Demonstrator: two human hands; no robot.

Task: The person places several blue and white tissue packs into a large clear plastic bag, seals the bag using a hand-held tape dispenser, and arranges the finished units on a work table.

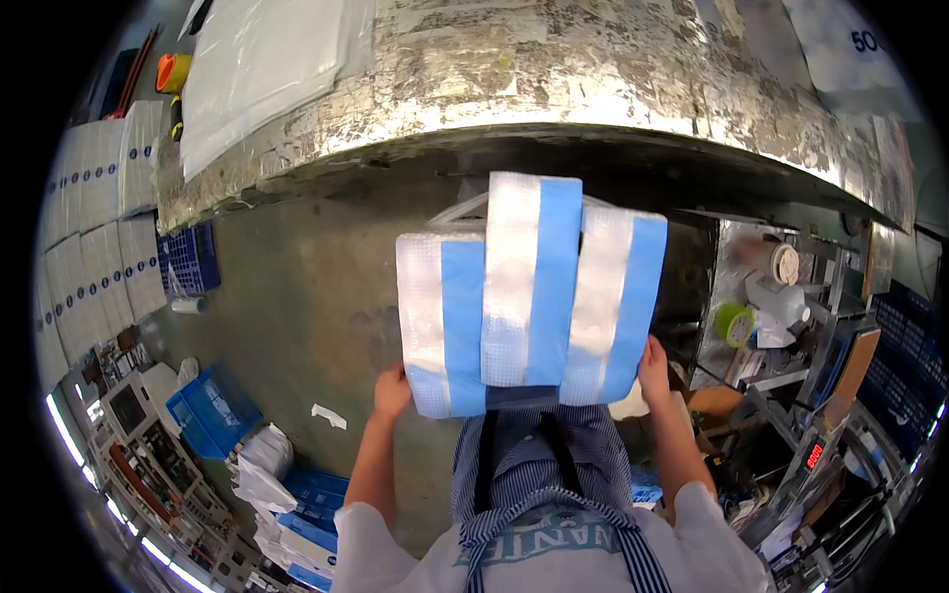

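Three soft white-and-blue wrapped packs, which look like packed tissues or towels, are held side by side in front of my body. The middle pack (532,282) sits higher and overlaps the left pack (442,326) and the right pack (615,306). My left hand (393,390) presses on the outer lower edge of the left pack. On the opposite side, my right hand (652,371) grips the outer edge of the right pack. Part of the fingers of both hands is hidden behind the packs. What supports the middle pack from below is not visible.
Ahead runs a worn metal worktable (593,84) with clear plastic sheets (267,69) on its left. White stacked packages (99,267) and a blue crate (213,410) stand left. A metal cart (791,366) carrying bottles and tape is right. A paper scrap (328,416) lies on the floor.
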